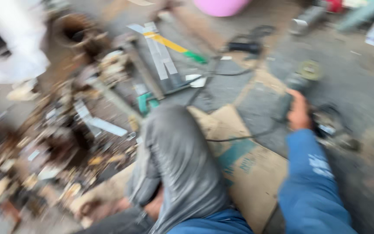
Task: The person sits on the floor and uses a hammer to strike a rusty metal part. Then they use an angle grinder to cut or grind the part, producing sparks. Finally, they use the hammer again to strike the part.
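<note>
While the right hand was clamped on the angle grinder over the concrete floor, steadier support seemed wise; the left hand's grip, hidden beneath the knee, couldn't be told.

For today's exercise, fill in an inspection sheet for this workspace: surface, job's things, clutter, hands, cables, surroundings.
Surface: grey concrete floor with a flattened cardboard sheet under the person.
Job's things: angle grinder, dark body, disc at its far end.
Clutter: scrap metal pile on the left; metal strips; yellow and green bar.
Hands: right hand grips the grinder; left hand low by the grey trouser knee, grasp unclear through blur.
Cables: black cable crossing the cardboard; another near a black object.
Surroundings: pink round container; another person's legs top right.
</note>
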